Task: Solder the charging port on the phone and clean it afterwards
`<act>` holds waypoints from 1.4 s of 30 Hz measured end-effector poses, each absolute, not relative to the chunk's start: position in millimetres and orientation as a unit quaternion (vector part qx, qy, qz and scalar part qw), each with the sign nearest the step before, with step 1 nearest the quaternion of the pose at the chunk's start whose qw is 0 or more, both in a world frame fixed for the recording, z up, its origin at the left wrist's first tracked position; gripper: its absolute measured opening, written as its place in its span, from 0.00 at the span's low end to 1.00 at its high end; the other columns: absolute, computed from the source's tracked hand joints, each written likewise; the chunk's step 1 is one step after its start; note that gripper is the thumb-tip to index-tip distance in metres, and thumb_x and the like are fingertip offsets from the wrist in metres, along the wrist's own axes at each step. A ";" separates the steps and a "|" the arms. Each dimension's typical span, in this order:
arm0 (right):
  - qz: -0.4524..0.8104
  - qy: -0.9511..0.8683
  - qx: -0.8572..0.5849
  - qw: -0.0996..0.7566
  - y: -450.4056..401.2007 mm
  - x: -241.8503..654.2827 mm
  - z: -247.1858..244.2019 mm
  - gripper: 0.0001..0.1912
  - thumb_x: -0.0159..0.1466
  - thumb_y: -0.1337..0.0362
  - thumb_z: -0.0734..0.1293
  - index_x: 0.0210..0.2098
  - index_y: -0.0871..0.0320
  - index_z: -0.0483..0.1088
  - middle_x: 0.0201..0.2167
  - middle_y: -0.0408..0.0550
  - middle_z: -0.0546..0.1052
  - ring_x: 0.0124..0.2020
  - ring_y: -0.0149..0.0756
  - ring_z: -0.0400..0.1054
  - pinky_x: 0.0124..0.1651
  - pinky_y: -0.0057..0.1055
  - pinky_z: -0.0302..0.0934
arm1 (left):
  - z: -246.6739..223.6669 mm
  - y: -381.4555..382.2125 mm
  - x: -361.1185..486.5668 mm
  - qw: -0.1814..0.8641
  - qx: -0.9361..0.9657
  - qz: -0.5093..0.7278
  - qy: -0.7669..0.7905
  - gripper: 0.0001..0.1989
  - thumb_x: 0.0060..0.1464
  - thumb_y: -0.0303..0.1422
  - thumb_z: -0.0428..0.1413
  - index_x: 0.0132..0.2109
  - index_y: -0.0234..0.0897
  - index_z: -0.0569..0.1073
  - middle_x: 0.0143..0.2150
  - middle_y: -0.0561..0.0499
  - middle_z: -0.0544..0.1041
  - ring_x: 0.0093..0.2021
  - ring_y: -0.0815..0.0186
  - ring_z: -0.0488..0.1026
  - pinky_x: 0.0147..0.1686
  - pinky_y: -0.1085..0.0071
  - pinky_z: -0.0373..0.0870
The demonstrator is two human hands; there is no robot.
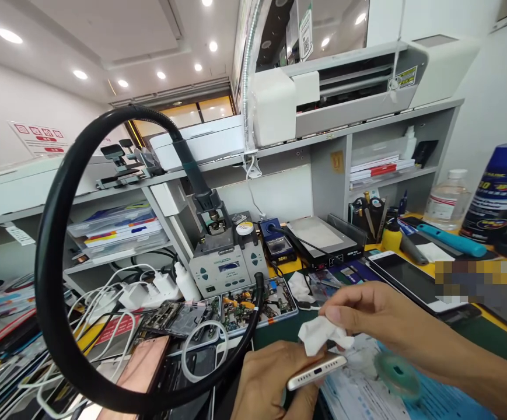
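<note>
At the bottom centre my left hand (271,379) is wrapped round a phone (317,373), whose bottom edge with the charging port and speaker holes faces me. Just above and to the right, my right hand (362,309) pinches a crumpled white tissue (323,335) between thumb and fingers. The tissue hangs right over the phone and hides part of it; whether the two touch is hard to tell. Beneath my right forearm lies a round translucent green roll (397,376) on a blue and white printed sheet (367,379).
A thick black hose (45,251) loops across the left side from a grey rework station (227,271). Parts trays (279,300) sit behind my hands. A white-framed phone (415,280), a clear bottle (448,201) and a blue can (498,192) are at the right.
</note>
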State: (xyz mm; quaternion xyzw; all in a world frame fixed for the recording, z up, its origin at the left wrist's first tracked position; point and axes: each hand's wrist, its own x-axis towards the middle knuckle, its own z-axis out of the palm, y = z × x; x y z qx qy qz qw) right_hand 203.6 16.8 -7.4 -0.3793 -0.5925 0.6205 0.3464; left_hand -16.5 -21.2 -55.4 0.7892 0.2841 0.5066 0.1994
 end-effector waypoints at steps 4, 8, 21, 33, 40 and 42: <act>0.638 -0.585 -0.378 0.328 12.0 202.3 -7.6 0.13 0.61 0.54 0.75 0.33 0.58 0.82 0.29 0.44 0.79 0.30 0.29 0.68 0.34 0.25 0.60 | -57.5 -20.0 -17.7 0.183 0.797 0.498 0.288 0.13 0.58 0.24 0.60 0.49 0.41 0.82 0.29 0.51 0.81 0.28 0.67 0.78 0.31 0.76 0.73; 0.638 -0.585 -0.385 0.321 8.8 200.2 -6.7 0.14 0.59 0.52 0.76 0.33 0.56 0.82 0.27 0.45 0.79 0.29 0.31 0.69 0.35 0.26 0.60 | -62.7 -19.8 -16.6 0.203 0.783 0.510 0.292 0.14 0.58 0.24 0.60 0.48 0.43 0.83 0.31 0.51 0.83 0.30 0.66 0.80 0.35 0.75 0.75; 0.414 -0.753 -0.409 0.307 -8.8 181.8 -7.7 0.09 0.62 0.56 0.73 0.27 0.50 0.77 0.28 0.41 0.71 0.30 0.32 0.66 0.34 0.31 0.60 | -77.6 -16.3 -11.6 0.212 0.788 0.508 0.276 0.11 0.62 0.32 0.55 0.33 0.38 0.80 0.24 0.48 0.79 0.24 0.65 0.75 0.25 0.72 0.66; 0.405 -0.752 -0.404 0.326 -10.7 189.4 -8.2 0.14 0.65 0.52 0.70 0.27 0.51 0.75 0.30 0.41 0.68 0.31 0.33 0.61 0.35 0.32 0.56 | -64.6 -18.2 -8.7 0.263 0.765 0.494 0.318 0.20 0.63 0.37 0.54 0.24 0.37 0.63 0.20 0.56 0.61 0.22 0.72 0.57 0.23 0.73 0.51; 0.363 -0.785 -0.362 0.347 -18.0 162.7 0.2 0.14 0.68 0.54 0.67 0.28 0.53 0.73 0.32 0.43 0.68 0.34 0.35 0.65 0.38 0.33 0.57 | -63.3 -18.9 -14.9 0.264 0.757 0.492 0.340 0.24 0.65 0.40 0.52 0.23 0.38 0.51 0.22 0.57 0.53 0.22 0.72 0.50 0.22 0.72 0.46; 0.356 -0.787 -0.360 0.354 -17.1 169.1 1.0 0.15 0.68 0.53 0.67 0.29 0.53 0.73 0.32 0.43 0.68 0.35 0.35 0.65 0.39 0.33 0.57 | -58.9 -19.3 -17.2 0.267 0.764 0.474 0.346 0.23 0.64 0.39 0.53 0.22 0.37 0.56 0.21 0.57 0.55 0.23 0.72 0.52 0.23 0.72 0.47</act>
